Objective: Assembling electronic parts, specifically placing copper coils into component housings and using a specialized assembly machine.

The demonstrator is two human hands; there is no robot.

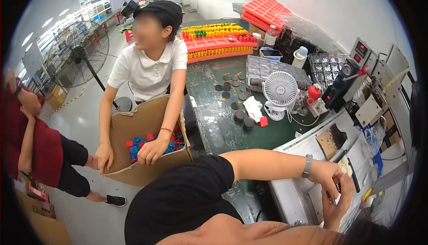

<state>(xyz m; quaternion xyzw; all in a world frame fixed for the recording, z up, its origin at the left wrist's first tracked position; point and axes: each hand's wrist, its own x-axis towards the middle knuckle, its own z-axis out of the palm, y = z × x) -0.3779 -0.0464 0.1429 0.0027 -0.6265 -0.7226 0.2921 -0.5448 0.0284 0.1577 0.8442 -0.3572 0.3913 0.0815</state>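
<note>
At the right, over the light-coloured machine bench, my left hand (324, 176) reaches across with a metal-banded watch (307, 166) on its wrist. Its fingers are curled closed around a small black ribbed piece (338, 187), mostly hidden by them. Just below, my right hand (337, 208) comes up from the lower edge. Its bent fingers meet the left fingertips at the same spot, closed on something too covered to name. A brown pad with a black patch (331, 141) lies on the bench beyond my hands.
A co-worker grips a cardboard box (129, 122) of blue and red pieces at the left. On the green table (214, 129) are black discs (226, 95), a small white fan (280, 89) and red trays (265, 10). A control box (359, 51) stands at the right; another person is far left.
</note>
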